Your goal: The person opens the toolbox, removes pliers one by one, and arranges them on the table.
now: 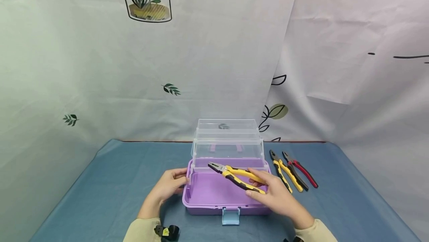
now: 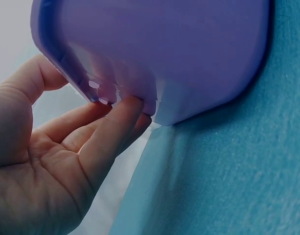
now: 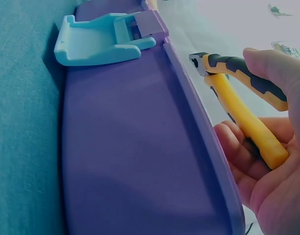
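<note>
My right hand point(image 1: 273, 193) grips yellow-and-black pliers point(image 1: 234, 177) by the handles, above the purple toolbox point(image 1: 214, 190). The pliers' head points left and their handles are spread. In the right wrist view, fingers curl round one yellow handle point(image 3: 242, 110) while the thumb lies on the other. My left hand point(image 1: 169, 186) holds the toolbox's left wall, thumb at the rim and fingers against the outer side, as the left wrist view shows. The toolbox's clear lid point(image 1: 229, 134) stands raised at the back, and its pale blue latch point(image 1: 230, 216) hangs down in front.
Right of the toolbox lie another pair of yellow-and-black pliers point(image 1: 285, 169) and a red-and-black pair point(image 1: 301, 169), side by side. Blue cloth point(image 1: 100, 197) covers the table. A pale printed curtain point(image 1: 218, 56) hangs behind it.
</note>
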`<state>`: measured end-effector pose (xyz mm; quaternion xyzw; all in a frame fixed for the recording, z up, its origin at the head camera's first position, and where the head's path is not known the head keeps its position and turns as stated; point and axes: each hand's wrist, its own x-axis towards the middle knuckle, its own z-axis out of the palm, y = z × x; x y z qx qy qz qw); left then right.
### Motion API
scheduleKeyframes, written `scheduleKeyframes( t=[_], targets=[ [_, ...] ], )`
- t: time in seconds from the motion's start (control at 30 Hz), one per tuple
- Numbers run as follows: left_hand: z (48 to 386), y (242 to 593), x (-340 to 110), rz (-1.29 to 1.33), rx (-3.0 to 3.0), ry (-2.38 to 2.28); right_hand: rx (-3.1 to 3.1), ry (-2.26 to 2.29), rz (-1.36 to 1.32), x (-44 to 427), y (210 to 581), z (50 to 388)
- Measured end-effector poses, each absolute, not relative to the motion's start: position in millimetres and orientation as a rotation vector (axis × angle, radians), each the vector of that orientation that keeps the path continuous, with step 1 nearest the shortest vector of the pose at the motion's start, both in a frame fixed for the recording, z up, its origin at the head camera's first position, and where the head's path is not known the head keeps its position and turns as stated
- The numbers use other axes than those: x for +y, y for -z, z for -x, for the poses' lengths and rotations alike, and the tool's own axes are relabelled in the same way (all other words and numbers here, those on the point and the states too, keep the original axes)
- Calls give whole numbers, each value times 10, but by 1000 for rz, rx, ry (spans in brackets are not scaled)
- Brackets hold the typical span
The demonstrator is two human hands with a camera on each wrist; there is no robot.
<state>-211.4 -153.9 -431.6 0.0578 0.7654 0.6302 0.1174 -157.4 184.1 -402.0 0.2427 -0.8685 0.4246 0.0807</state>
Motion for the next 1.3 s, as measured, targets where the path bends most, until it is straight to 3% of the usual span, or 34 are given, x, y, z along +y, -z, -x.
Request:
scheduleKeyframes(
  t=[1.3],
  targets=[
    [2122, 4319, -1539, -155, 2252, -1834, -2543, -1201, -537, 1994, 3892, 1599]
  ],
)
